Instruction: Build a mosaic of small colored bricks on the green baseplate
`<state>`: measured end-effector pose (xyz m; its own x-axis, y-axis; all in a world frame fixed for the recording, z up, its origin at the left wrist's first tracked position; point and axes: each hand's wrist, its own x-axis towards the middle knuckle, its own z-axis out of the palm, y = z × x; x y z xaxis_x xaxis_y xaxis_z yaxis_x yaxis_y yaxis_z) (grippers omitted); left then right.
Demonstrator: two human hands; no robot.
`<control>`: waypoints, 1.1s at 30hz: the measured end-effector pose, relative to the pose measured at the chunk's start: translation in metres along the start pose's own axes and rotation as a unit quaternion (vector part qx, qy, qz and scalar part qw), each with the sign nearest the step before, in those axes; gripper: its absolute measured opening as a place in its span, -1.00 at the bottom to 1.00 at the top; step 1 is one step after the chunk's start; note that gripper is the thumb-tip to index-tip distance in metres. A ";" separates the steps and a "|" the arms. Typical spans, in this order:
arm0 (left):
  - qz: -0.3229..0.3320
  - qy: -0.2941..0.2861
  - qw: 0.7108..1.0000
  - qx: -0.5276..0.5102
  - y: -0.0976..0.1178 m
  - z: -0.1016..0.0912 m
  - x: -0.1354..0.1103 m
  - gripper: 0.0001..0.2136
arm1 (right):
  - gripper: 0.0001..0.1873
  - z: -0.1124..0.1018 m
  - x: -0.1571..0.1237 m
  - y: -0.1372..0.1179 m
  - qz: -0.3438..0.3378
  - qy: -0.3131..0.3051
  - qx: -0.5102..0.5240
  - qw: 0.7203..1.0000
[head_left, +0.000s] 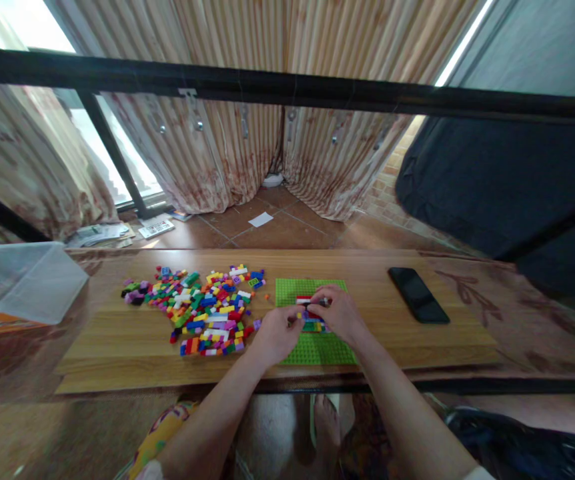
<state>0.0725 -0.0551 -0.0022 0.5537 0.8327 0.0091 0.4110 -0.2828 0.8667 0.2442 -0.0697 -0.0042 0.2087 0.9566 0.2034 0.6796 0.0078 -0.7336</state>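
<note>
A green studded baseplate (317, 350) lies on the wooden table, with a low build of colourful toy bricks (312, 327) on its middle. My left hand (278, 333) reaches in from the left, thumb and fingers pinched together at the build's left edge, by a small yellow brick. From the right, my right hand (341, 315) curls over the build, its fingertips drawn together close to the left ones. My fingers cover part of the bricks, so what the right fingertips hold is hidden. A large spread of loose toy bricks (210, 310) lies left of the plate.
A black phone (418, 295) rests on the table (377, 347) at the right. A clear plastic bin (27, 280) stands at the left end. A dark metal bar (267, 81) crosses in front of the curtains (217, 160). Papers (100, 233) lie on the floor beyond.
</note>
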 end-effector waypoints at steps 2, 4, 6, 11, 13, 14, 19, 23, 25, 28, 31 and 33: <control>-0.009 -0.006 1.000 0.000 0.000 -0.001 0.000 -0.65 | -0.95 -0.002 0.001 0.003 0.010 -0.004 0.017 1.000; -0.016 -0.009 1.000 -0.001 -0.001 -0.002 0.001 -0.65 | -0.88 -0.007 0.003 0.006 0.029 0.010 0.057 0.998; -0.025 -0.006 1.000 -0.004 -0.002 -0.004 0.003 -0.64 | -0.79 -0.013 0.005 0.009 0.056 0.052 0.107 0.991; -0.043 0.046 0.998 -0.015 -0.007 -0.017 0.008 -0.65 | -0.67 -0.025 0.006 0.007 0.106 0.145 0.148 0.973; -0.042 0.079 0.996 -0.026 -0.011 -0.026 0.010 -0.66 | -0.68 -0.025 0.004 0.001 0.088 0.148 0.127 0.977; -0.041 0.098 0.994 -0.033 -0.013 -0.031 0.010 -0.67 | -0.69 -0.024 0.003 -0.003 0.075 0.146 0.117 0.980; -0.051 0.210 0.973 -0.077 -0.025 -0.057 0.013 -0.73 | -0.75 -0.006 -0.008 -0.026 0.012 0.077 0.094 0.992; -0.074 0.259 0.958 -0.099 -0.028 -0.067 0.011 -0.74 | -0.82 0.011 -0.016 -0.040 -0.078 -0.024 0.055 0.995; -0.078 0.263 0.956 -0.101 -0.026 -0.068 0.009 -0.74 | -0.83 0.020 -0.019 -0.044 -0.124 -0.063 0.019 0.990; -0.071 0.249 0.961 -0.093 -0.024 -0.068 0.007 -0.76 | -0.83 0.034 -0.022 -0.050 -0.168 -0.101 -0.050 0.979; -0.059 0.237 0.964 -0.099 -0.025 -0.067 0.008 -0.77 | -0.84 0.047 -0.023 -0.055 -0.181 -0.127 -0.122 0.967; -0.060 0.235 0.964 -0.110 -0.028 -0.065 0.009 -0.77 | -0.85 0.055 -0.023 -0.059 -0.176 -0.140 -0.154 0.962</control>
<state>0.0185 -0.0090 0.0064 0.1018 0.9914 0.0827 0.2603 -0.1067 0.9596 0.1607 -0.0766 -0.0013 -0.2406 0.9519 0.1898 0.8584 0.2999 -0.4161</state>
